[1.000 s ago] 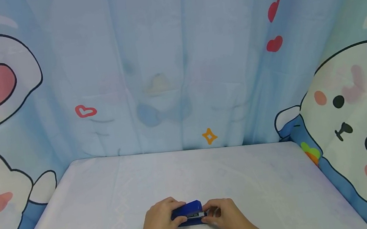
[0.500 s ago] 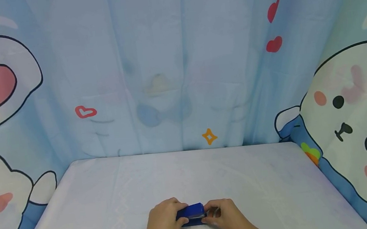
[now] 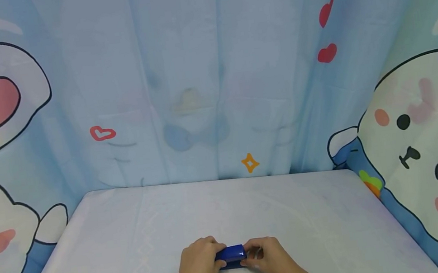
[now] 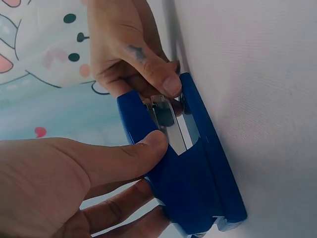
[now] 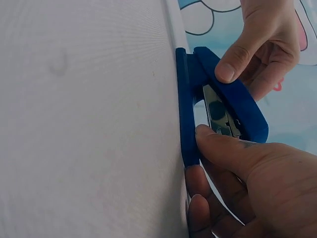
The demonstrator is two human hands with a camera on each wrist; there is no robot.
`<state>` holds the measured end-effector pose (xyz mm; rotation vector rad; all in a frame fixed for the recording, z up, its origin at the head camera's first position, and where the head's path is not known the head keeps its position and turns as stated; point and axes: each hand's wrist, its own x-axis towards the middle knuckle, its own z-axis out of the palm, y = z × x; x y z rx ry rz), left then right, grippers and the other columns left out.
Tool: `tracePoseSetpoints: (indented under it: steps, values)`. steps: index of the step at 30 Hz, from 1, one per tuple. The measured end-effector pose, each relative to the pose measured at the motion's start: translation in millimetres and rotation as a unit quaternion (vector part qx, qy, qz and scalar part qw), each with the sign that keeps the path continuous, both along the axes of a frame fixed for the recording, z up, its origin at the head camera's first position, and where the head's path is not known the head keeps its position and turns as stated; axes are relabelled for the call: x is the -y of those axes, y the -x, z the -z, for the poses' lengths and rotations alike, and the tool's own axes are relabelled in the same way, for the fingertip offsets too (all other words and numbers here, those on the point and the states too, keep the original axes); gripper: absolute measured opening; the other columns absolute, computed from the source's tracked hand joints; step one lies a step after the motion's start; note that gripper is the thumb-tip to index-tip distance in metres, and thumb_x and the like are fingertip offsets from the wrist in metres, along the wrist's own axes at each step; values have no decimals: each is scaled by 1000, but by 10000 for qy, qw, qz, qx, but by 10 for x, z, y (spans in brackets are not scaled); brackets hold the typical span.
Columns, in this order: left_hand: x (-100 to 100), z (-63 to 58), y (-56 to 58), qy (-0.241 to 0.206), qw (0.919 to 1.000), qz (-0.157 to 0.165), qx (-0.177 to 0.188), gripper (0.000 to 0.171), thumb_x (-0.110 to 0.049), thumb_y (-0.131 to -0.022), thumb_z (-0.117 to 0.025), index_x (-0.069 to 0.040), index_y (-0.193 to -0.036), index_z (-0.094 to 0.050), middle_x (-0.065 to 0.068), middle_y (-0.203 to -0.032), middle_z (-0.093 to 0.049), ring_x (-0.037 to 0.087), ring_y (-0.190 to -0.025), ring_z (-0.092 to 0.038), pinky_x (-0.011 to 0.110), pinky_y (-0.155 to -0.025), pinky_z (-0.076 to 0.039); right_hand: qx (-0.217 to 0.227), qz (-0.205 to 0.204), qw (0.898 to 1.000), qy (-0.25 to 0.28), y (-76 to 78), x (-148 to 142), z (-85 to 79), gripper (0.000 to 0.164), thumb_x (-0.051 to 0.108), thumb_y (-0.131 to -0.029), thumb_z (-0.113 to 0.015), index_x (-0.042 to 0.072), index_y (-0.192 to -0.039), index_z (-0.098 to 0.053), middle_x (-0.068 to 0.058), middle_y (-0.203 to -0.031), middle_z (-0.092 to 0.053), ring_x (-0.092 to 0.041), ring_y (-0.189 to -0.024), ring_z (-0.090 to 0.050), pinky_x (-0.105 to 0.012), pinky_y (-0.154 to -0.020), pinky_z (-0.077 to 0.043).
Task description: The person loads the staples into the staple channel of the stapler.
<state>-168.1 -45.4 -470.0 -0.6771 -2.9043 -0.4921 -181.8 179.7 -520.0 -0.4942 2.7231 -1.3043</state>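
A blue stapler (image 3: 231, 254) stands on the white table between both hands. My left hand (image 3: 201, 259) grips its upper arm near the back, with the thumb (image 4: 153, 144) on the near side and fingers behind. My right hand (image 3: 268, 255) is at the stapler's front end, its thumb (image 5: 208, 133) and curled fingers pinching the base there. In the right wrist view the metal staple rail (image 5: 218, 111) shows between upper arm and base, with a gap under it. What lies between the right fingertips is mostly hidden.
The white tabletop (image 3: 228, 208) spreads out around the hands. Behind it hangs a light blue curtain (image 3: 182, 68) with cartoon animals, hearts and a star printed on it; its lower part meets the table's back edge.
My left hand has shifted right along with the stapler's upper arm, which has come down and lies more level. The rail no longer shows in the head view. The right hand hardly moved.
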Motion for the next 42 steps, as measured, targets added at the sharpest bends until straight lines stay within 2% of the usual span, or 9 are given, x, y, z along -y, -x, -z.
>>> tracePoseSetpoints:
  steps: [12,20,26,33,42]
  values:
    - [-60,-9,-18,300,9994,-127,-84,30,-29,-82,-90,-20,-110,-85,-3,-96,-78,13,-85,-71,32,-67,-58,-24,21,10000,55,-5,8,-2,19,15,-82,-91,11,-98,-82,6,-82,-76,2,-71,-59,-20,-64,-50]
    - [-88,-49,-19,376,9992,-75,-151,30,-27,-80,-92,-18,-108,-85,-2,-92,-78,13,-81,-71,31,-67,-58,4,49,10000,66,-8,4,-6,21,15,-81,-91,10,-99,-81,5,-82,-76,2,-71,-59,-20,-64,-51]
    - [-106,-61,-14,589,9980,-7,-219,30,-27,-80,-92,-18,-108,-86,-1,-90,-77,14,-79,-71,32,-67,-59,-34,74,9999,59,-14,8,-3,21,16,-81,-91,10,-98,-82,6,-81,-76,2,-70,-59,-20,-64,-51]
    - [-133,-75,0,755,9971,-32,-69,29,-28,-82,-90,-18,-109,-86,-1,-91,-76,14,-82,-71,34,-69,-59,-20,115,9999,48,-16,11,-10,20,14,-80,-92,10,-97,-82,6,-79,-75,2,-69,-58,-20,-63,-51]
    - [-146,-50,9,800,9962,26,-348,25,-26,-77,-93,-17,-100,-86,-2,-83,-73,13,-75,-68,33,-64,-57,-21,167,9998,48,-16,20,-11,20,15,-80,-92,10,-97,-82,7,-78,-74,2,-69,-57,-20,-62,-50]
